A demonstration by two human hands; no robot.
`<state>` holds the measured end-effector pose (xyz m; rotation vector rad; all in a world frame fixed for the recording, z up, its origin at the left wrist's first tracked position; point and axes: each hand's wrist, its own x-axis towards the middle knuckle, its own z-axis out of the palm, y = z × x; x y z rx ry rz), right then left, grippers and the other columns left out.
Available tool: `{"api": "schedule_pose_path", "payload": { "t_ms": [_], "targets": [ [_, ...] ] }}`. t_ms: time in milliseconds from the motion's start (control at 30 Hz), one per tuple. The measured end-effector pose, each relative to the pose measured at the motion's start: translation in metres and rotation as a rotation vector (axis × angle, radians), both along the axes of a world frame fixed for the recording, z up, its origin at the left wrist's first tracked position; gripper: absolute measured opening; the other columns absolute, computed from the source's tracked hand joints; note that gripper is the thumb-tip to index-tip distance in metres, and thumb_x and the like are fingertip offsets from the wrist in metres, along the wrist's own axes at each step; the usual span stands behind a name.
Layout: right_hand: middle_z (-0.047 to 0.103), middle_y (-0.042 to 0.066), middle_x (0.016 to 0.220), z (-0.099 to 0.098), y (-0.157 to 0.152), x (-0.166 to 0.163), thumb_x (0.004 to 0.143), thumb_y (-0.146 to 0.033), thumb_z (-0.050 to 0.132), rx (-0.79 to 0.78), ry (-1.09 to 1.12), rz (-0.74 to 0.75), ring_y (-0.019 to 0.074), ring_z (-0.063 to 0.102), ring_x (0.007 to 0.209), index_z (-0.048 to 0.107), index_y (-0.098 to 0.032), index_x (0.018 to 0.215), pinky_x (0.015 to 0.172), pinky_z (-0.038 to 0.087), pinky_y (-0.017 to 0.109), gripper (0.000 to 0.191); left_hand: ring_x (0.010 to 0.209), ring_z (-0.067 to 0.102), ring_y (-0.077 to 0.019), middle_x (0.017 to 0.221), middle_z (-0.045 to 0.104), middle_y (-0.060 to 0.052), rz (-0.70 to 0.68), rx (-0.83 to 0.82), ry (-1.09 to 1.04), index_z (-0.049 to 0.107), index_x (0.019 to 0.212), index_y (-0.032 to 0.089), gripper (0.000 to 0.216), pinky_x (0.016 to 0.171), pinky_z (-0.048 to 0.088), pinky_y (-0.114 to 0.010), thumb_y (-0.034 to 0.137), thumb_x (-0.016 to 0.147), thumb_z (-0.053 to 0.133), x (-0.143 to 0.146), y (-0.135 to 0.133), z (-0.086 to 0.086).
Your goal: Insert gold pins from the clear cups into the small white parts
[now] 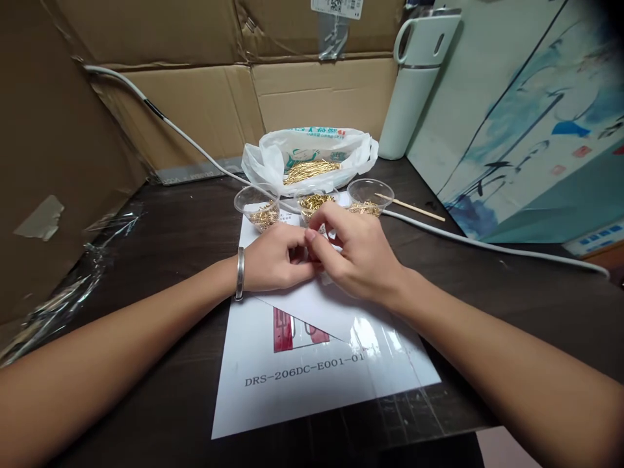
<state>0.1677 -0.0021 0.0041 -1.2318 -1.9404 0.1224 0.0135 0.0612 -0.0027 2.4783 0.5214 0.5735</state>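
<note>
Something tiny, hidden from view, is pinched between the left hand (275, 260) and right hand (353, 257); small golden metal pins (316, 201) are probably being assembled, at twelve o'clock three clear plastic cups (369, 190) are placed; precise alignment is needed.

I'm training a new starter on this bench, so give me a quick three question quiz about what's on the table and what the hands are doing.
1. True or false: three clear plastic cups of small gold pins stand in a row beyond the hands.
2. Which wrist wears the silver bracelet? A) left B) right C) neither
3. Fill in: the thin wooden stick lies beside the ____ cup of the row.

Key
1. True.
2. A; it sits just behind the left hand, whose fingertips meet those of the right hand over the white sheet of paper.
3. Right-hand.
</note>
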Motion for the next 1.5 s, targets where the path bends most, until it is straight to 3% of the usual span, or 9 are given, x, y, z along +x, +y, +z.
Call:
{"api": "schedule_pose_path", "payload": {
  "t_ms": [300,633,833,1167,1233,1367,1500],
  "targets": [
    [0.054,-0.003,0.063,-0.009,0.014,0.007,0.081,-0.018,0.05,0.057,0.08,0.129,0.0088,0.044,0.054,0.054,-0.017,0.078,0.053,0.03,0.024,0.005,0.048,0.04,-0.005,0.052,0.048,0.005,0.104,0.047,0.023,0.056,0.06,0.012,0.011,0.047,0.032,-0.018,0.012,0.07,0.056,-0.001,-0.015,0.002],
    [0.056,-0.002,0.071,-0.013,0.016,0.006,0.084,-0.018,0.052,-0.017,0.305,0.16,0.0089,0.052,0.062,0.053,-0.018,0.078,0.057,0.039,0.022,0.007,0.05,0.045,-0.0059,0.053,0.051,0.004,0.222,0.022,0.049,0.058,0.061,0.013,0.012,0.051,0.035,-0.019,0.015,0.073,0.058,-0.001,-0.023,0.003],
    [0.055,-0.003,0.067,-0.018,0.017,0.003,0.085,-0.02,0.052,-0.038,0.348,0.198,0.0083,0.051,0.059,0.052,-0.018,0.078,0.055,0.04,0.022,0.007,0.05,0.044,-0.0056,0.052,0.051,0.004,0.244,-0.033,0.054,0.057,0.061,0.013,0.012,0.051,0.035,-0.019,0.015,0.073,0.057,-0.001,-0.024,0.004],
    [0.058,-0.004,0.062,-0.013,0.015,0.008,0.074,-0.01,0.059,-0.037,0.275,0.163,0.0062,0.045,0.053,0.062,-0.016,0.072,0.047,0.033,0.02,0.007,0.052,0.043,-0.0072,0.058,0.056,0.003,0.446,-0.065,0.13,0.06,0.064,0.015,0.012,0.05,0.032,-0.02,0.017,0.074,0.055,0.004,-0.036,0.008],
    [0.061,-0.004,0.062,-0.009,0.011,0.015,0.074,-0.011,0.062,-0.114,0.24,0.17,0.0058,0.043,0.05,0.067,-0.016,0.071,0.046,0.031,0.021,0.008,0.051,0.043,-0.0074,0.058,0.056,0.002,0.46,-0.061,0.121,0.061,0.064,0.014,0.013,0.049,0.032,-0.02,0.019,0.075,0.055,0.004,-0.037,0.006],
    [0.061,-0.003,0.056,-0.003,0.007,0.029,0.078,-0.023,0.064,-0.432,0.208,0.267,0.0067,0.04,0.048,0.074,-0.019,0.075,0.043,0.028,0.022,0.011,0.049,0.043,-0.0074,0.053,0.055,0.003,0.464,-0.044,0.075,0.065,0.066,0.015,0.011,0.049,0.031,-0.02,0.02,0.073,0.058,0.002,-0.037,0.002],
    [0.059,-0.002,0.054,0.0,0.01,0.034,0.078,-0.024,0.065,-0.533,0.263,0.312,0.0076,0.043,0.05,0.074,-0.019,0.074,0.045,0.031,0.022,0.011,0.049,0.041,-0.0074,0.053,0.055,0.003,0.443,-0.029,0.068,0.064,0.063,0.016,0.011,0.048,0.03,-0.02,0.018,0.073,0.058,0.001,-0.035,0.002]
  ]
}}
